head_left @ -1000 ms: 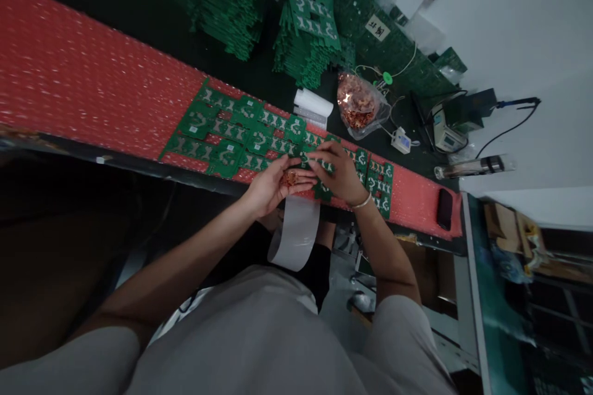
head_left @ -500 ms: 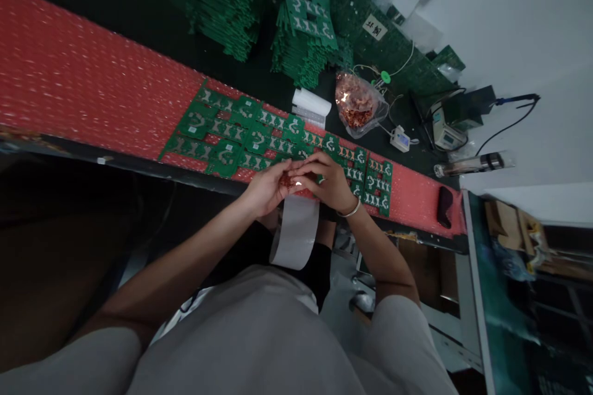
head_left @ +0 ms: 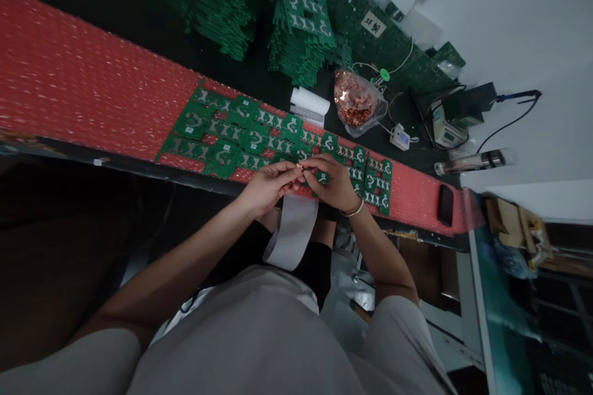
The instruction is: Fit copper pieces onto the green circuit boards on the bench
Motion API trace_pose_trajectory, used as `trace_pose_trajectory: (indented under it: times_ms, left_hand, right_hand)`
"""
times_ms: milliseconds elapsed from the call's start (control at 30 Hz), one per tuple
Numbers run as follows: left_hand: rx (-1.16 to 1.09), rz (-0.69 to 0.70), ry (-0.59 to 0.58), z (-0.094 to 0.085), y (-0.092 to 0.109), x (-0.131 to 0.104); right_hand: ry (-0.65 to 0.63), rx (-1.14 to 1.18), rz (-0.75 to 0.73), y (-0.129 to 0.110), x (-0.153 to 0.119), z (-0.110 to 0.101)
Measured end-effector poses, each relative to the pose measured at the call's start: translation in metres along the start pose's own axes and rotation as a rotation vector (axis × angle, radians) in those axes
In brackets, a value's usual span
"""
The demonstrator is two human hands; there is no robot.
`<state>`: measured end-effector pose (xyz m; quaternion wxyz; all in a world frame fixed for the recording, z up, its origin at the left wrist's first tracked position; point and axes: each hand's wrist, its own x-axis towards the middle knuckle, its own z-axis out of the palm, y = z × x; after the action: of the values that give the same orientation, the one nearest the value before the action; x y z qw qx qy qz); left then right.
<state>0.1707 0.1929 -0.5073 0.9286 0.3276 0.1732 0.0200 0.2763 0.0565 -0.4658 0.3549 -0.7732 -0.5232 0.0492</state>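
Note:
My left hand [head_left: 271, 188] and my right hand [head_left: 331, 182] meet fingertip to fingertip over the near edge of the bench. Between their tips shows a small copper piece [head_left: 300, 166], pinched from both sides. The left fingers are curled, and whatever lies in that palm is hidden. Under and around my hands, green circuit boards [head_left: 259, 136] lie in a row on red bubble wrap [head_left: 92, 83]. Some pads on the boards near my right hand carry copper-coloured pieces; those on the left look silver. A white strip [head_left: 294, 231] hangs below my hands over my lap.
Behind the boards are a white roll [head_left: 310, 100] and a clear bag of copper pieces [head_left: 359, 102]. Tall stacks of green boards [head_left: 217, 3] stand at the back. A small white device [head_left: 399, 137], a soldering station [head_left: 445, 129] and a dark phone [head_left: 445, 205] are on the right.
Copper pieces showed in my cupped left hand before; now its fingers have closed and a single piece sits between both hands' fingertips. The hands have barely shifted. The white strip swung slightly left.

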Motion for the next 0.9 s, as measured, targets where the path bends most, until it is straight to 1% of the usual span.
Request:
trace_pose_trajectory:
  times_ms: [67,167,267,367,533,633,767,900]
  left_hand:
    - [0.019,0.017,0.037,0.0,-0.001,0.001]
    - [0.074,0.047,0.09,0.001,-0.003,0.002]
    - [0.121,0.081,0.103,0.002,-0.005,0.003]
    - [0.1,0.093,0.08,0.004,-0.005,0.003]
    - [0.062,0.067,0.063,0.006,-0.003,0.003]
    - [0.096,0.076,0.091,0.006,-0.004,0.004]
    - [0.143,0.094,0.147,0.005,-0.007,0.004]
    - [0.104,0.12,0.143,0.007,-0.006,0.004]
  right_hand:
    - [0.006,-0.031,-0.04,0.0,-0.001,-0.001]
    - [0.04,-0.137,-0.113,0.001,-0.003,0.0]
    - [0.057,-0.277,-0.139,0.002,-0.006,0.003]
    - [0.059,-0.346,-0.118,0.001,-0.007,0.007]
    - [0.077,-0.293,-0.07,-0.001,-0.008,0.01]
    - [0.083,-0.282,-0.072,-0.001,-0.008,0.01]
    - [0.076,-0.341,-0.047,-0.001,-0.009,0.012]
    - [0.093,-0.336,-0.005,-0.007,-0.009,0.013]
